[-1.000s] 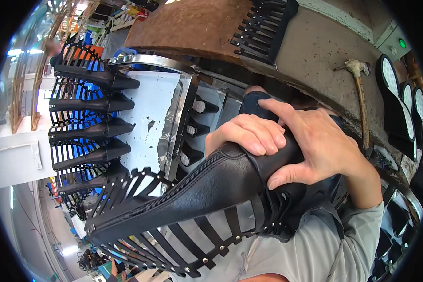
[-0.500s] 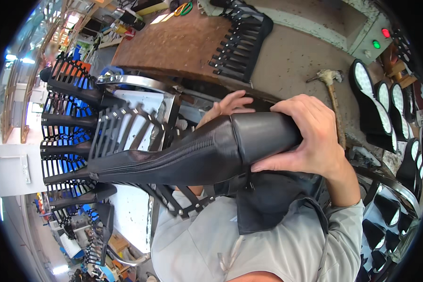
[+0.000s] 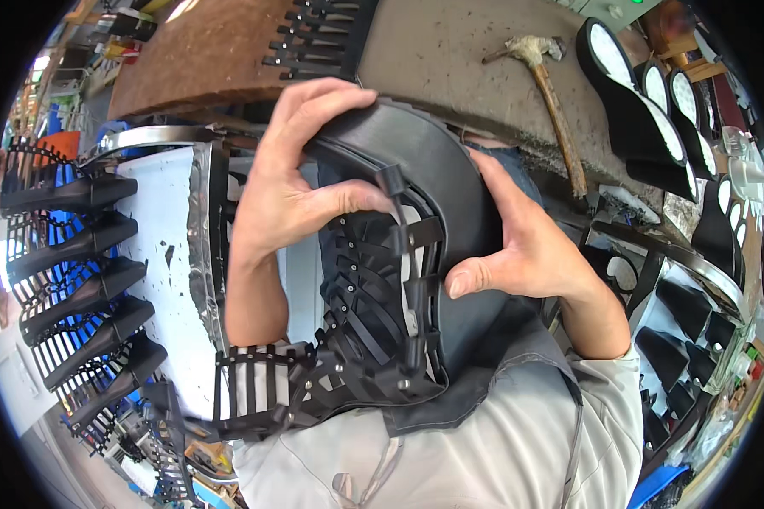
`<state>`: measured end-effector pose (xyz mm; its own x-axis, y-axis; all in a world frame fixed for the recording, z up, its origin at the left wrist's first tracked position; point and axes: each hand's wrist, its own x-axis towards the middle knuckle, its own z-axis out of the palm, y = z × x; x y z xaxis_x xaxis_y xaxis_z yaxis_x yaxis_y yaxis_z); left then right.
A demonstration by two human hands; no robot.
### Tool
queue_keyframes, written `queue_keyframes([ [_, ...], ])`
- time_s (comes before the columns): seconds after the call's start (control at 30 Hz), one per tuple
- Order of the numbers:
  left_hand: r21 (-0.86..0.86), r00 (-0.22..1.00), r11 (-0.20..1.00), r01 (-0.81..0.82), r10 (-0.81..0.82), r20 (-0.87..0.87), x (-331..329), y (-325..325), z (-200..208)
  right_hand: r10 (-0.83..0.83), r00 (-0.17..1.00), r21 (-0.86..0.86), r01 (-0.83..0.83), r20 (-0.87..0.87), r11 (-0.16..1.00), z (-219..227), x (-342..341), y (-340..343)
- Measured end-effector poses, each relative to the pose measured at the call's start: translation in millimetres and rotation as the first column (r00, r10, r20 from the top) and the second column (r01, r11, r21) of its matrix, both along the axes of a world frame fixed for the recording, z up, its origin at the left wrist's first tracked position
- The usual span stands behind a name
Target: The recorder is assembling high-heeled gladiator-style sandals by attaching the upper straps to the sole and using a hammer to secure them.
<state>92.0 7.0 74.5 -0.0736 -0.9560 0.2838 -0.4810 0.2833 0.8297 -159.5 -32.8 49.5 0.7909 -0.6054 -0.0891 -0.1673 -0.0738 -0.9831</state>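
I hold a black strappy boot on its side in front of my chest. It has a thick, smooth sole and crossed, riveted straps. My left hand wraps round the far end of the sole, its thumb pressed to the strapped side. My right hand clasps the sole's right side, thumb on its face and fingers partly hidden behind. The cage-like shaft hangs toward my lower left, against my shirt. A black apron lies beneath the boot.
More black strappy boots lie in a row on a white-topped rack at left. A hammer rests on the bench. Several platform soles stand at right, above a cart of black pieces. Another strapped piece lies ahead.
The boot has been turned, so its strapped side and curved sole now show instead of the zipped side and heel. My left hand has come round onto the sole; my right has shifted along it.
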Motion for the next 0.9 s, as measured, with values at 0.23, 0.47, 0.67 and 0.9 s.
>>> queue_keyframes([
  [0.23,-0.114,0.884,0.993,0.016,0.039,0.466,-15,0,28,-0.072,0.996,0.202,0.061,0.052,0.978,3,3,7],
  [0.47,-0.097,0.869,0.994,0.040,0.013,0.495,-21,0,37,-0.117,0.993,0.163,0.117,-0.011,0.980,8,7,14],
  [0.67,-0.169,0.871,0.986,-0.017,0.097,0.482,-23,5,28,-0.216,0.971,-0.045,0.213,-0.097,0.976,10,12,25],
  [0.9,0.108,0.935,0.977,-0.183,0.139,0.325,-3,-10,-46,-0.173,0.930,0.217,0.252,-0.325,0.943,-28,38,-3],
])
